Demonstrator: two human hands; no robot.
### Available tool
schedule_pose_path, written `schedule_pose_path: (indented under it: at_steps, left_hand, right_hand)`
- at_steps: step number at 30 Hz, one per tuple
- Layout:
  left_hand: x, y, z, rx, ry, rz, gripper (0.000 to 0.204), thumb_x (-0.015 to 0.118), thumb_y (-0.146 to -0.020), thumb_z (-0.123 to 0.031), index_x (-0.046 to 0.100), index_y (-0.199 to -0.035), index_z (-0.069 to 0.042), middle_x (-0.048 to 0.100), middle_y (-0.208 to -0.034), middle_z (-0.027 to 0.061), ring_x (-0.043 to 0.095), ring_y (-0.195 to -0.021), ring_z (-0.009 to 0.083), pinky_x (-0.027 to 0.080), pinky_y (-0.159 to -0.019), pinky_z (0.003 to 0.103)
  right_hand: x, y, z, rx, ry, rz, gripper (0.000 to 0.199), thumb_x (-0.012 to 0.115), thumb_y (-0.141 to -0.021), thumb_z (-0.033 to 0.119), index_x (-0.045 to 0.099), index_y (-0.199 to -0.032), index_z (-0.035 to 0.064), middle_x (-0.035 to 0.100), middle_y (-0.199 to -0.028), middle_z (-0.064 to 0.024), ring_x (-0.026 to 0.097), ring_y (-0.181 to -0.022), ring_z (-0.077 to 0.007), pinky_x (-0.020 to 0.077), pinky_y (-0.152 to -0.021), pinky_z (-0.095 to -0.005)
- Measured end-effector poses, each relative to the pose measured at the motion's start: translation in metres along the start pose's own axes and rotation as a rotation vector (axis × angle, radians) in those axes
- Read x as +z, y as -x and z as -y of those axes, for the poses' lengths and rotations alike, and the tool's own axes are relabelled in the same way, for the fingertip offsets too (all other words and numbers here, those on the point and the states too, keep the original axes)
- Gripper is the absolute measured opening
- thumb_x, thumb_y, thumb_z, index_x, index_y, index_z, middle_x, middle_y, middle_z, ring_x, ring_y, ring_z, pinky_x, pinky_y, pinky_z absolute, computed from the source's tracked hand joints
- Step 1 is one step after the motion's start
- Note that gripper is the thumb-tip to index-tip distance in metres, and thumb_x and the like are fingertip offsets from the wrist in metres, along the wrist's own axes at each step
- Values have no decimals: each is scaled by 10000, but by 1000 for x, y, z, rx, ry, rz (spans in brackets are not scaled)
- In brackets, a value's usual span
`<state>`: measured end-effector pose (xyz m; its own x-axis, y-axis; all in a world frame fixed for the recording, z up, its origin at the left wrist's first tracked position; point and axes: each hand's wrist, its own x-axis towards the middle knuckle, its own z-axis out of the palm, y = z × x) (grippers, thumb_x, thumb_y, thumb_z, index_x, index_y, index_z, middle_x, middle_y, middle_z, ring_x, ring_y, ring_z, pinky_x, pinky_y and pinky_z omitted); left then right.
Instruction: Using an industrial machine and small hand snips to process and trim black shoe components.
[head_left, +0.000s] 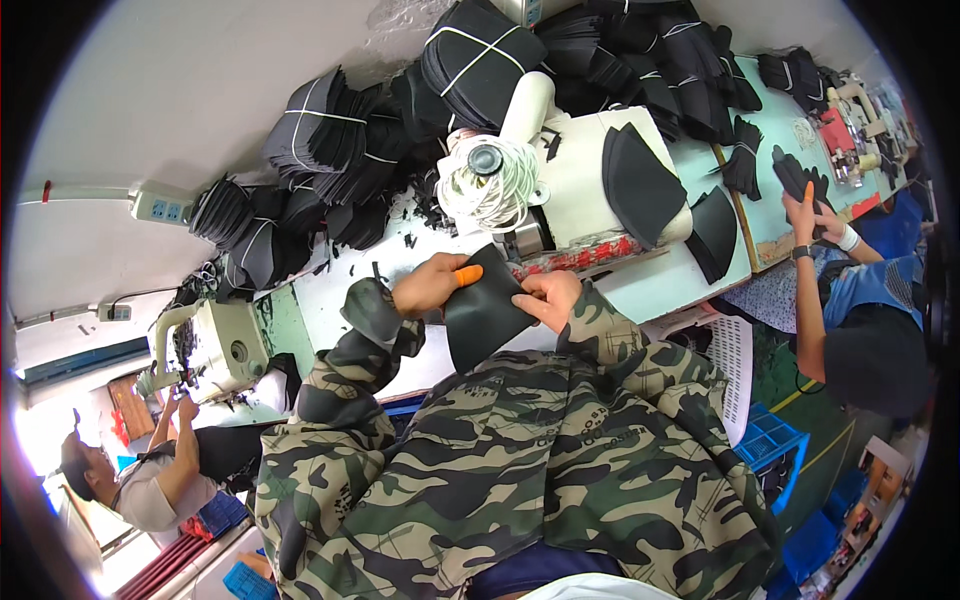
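the fingers (468, 275) of the left hand (432, 285), one of them capped in an orange rubber tip, pinch the upper left edge of a black fabric piece (482, 312); the fingers (530, 297) of the right hand (550, 298) are curled and pressed onto its right edge, thumb on top; both forearms, in camouflage sleeves, come up from below and bend inward so the hands meet just in front of the chest; the fabric piece hangs between the two hands, its top at the desk (330, 280) edge, its lower part draped down toward the person's lap; behind it on the desk stands a white sewing machine (585, 175) with a coil of white cord (490, 185) on its near end and a stack of black cut pieces (640, 185) on its bed; further back lie tied bundles of black pieces (330, 130) against the wall; at the right a co-worker's hand (803, 212) rests on the green desk; at the lower left another person sits at a second machine (215, 350).
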<state>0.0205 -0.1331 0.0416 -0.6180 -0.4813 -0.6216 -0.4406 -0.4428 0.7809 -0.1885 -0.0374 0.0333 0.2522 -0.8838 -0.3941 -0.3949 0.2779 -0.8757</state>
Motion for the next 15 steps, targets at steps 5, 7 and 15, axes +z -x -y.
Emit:
schedule_pose_path:
  at_steps: [5, 7, 15]
  left_hand:
    - [-10, -4, -14, -205, -253, 37, 290, 525, -923, -252, 611, -1007, 12, 604, -714, -26, 479, -552, 34, 386, -507, 206]
    - [-11, -10, -15, -224, -253, 79, 286, 527, -921, -252, 616, -997, 9, 607, -713, -26, 483, -552, 33, 390, -505, 209]
    - [18, -30, -22, -9, -2, 7, 216, 534, -910, -170, 614, -983, 16, 617, -803, 0, 536, -643, 61, 439, -598, 204]
  right_hand:
    - [-17, 0, 0, -69, 119, -169, 216, 640, -778, 241, 651, -851, 39, 653, -728, -122, 647, -671, -254, 499, -614, -333]
    - [-25, 1, -2, -94, 96, -231, 214, 647, -766, 230, 640, -865, 41, 655, -709, -101, 638, -643, -257, 493, -597, -339]
    - [-54, -17, 18, -287, 739, -325, 297, 665, -737, 255, 592, -926, 38, 611, -838, -94, 576, -832, -280, 455, -722, -390]
